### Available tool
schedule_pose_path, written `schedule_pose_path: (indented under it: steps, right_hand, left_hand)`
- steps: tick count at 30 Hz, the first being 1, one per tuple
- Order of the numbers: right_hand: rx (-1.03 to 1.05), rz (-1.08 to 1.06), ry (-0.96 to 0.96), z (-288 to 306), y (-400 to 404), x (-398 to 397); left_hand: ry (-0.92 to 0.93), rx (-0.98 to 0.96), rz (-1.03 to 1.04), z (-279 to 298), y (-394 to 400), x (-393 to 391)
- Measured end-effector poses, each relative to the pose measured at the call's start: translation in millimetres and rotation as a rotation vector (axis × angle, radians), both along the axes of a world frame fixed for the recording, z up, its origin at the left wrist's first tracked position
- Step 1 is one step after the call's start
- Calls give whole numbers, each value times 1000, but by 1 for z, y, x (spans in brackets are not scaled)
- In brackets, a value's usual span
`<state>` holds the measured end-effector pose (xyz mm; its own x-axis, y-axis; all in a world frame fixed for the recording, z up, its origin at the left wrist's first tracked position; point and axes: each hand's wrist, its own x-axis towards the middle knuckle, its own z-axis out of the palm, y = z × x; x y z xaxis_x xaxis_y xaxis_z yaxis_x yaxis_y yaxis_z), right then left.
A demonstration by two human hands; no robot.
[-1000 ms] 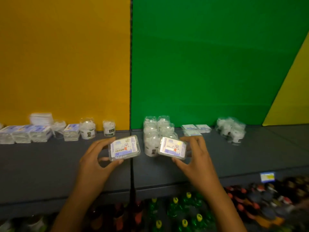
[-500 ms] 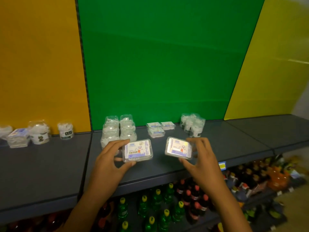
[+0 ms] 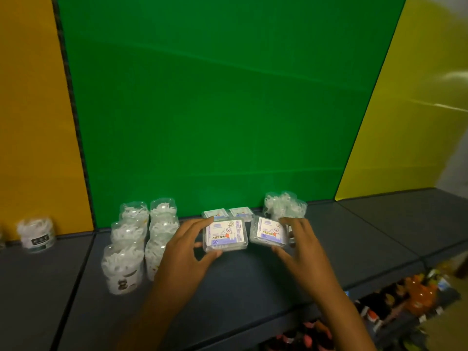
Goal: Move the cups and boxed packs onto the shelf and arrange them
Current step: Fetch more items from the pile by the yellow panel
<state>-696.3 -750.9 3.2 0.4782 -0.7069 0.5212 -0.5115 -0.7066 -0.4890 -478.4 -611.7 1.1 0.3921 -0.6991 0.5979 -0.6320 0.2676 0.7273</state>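
My left hand (image 3: 182, 252) grips a clear boxed pack (image 3: 225, 235) with a white and purple label, thumb under its near edge. My right hand (image 3: 301, 247) grips a second, similar boxed pack (image 3: 269, 232). Both packs hover low over the dark grey shelf (image 3: 253, 279), just in front of two boxed packs (image 3: 228, 213) lying at the green back wall. Several clear cups (image 3: 138, 239) with white contents stand in two rows to the left of my left hand. Another cluster of cups (image 3: 282, 205) stands behind my right hand.
A lone labelled cup (image 3: 36, 233) stands on the neighbouring shelf section by the orange wall. Below the shelf's front edge are rows of drink bottles (image 3: 395, 305). The shelf section under the yellow wall (image 3: 410, 216) lies to the right.
Both hands have carried their packs forward and to the right, from the open shelf front to just before the two packs at the back wall. The view has shifted right and closer.
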Motion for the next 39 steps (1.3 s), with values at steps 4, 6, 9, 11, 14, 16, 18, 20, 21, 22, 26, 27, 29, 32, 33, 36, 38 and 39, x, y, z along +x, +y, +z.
schedule_pose_path:
  steps: [4,6,9,11,14,16,18,20,21,22,26,27,29,32,33,36,38,39]
  right_hand:
    - [5,19,0,-12,-22,12]
    - [16,41,7,-18,-32,18]
    - [34,76,39,-22,-52,29]
    - [42,98,53,-25,-70,37]
    - [50,137,80,-31,-93,49]
    - [41,170,116,-36,-107,57]
    - [38,212,151,-41,-119,62]
    - [32,262,170,-45,-129,65]
    - [28,277,175,-46,-134,65]
    - [25,291,182,-48,-140,65]
    - [40,326,204,-57,-152,66]
    - [47,331,205,-58,-152,67]
    - [59,340,197,-62,-152,68]
    - [43,336,199,-67,-153,69]
    - [34,333,207,-68,-153,69]
    - [37,328,215,-68,-152,69]
    - [37,314,220,-66,-150,69]
    - [26,304,215,-65,-149,70]
  left_hand:
    - [-25,18,9,-21,-29,4]
    - [-39,41,20,-32,-40,6]
    - [-41,82,61,-46,-57,13]
    - [-20,107,90,-51,-67,16]
    - [7,103,129,-53,-77,17]
    - [-32,107,170,-53,-79,15]
    - [-61,146,206,-55,-78,12]
    - [-63,160,222,-56,-77,10]
    - [-74,158,221,-57,-77,9]
    - [-89,155,219,-58,-78,9]
    - [-98,148,221,-58,-80,7]
    - [-100,154,230,-58,-80,7]
    - [-100,176,242,-59,-81,8]
    - [-106,218,273,-61,-81,8]
    - [-107,229,282,-62,-81,8]
    - [-129,233,295,-62,-82,7]
    - [-148,237,305,-62,-81,7]
    - [-155,240,307,-63,-80,6]
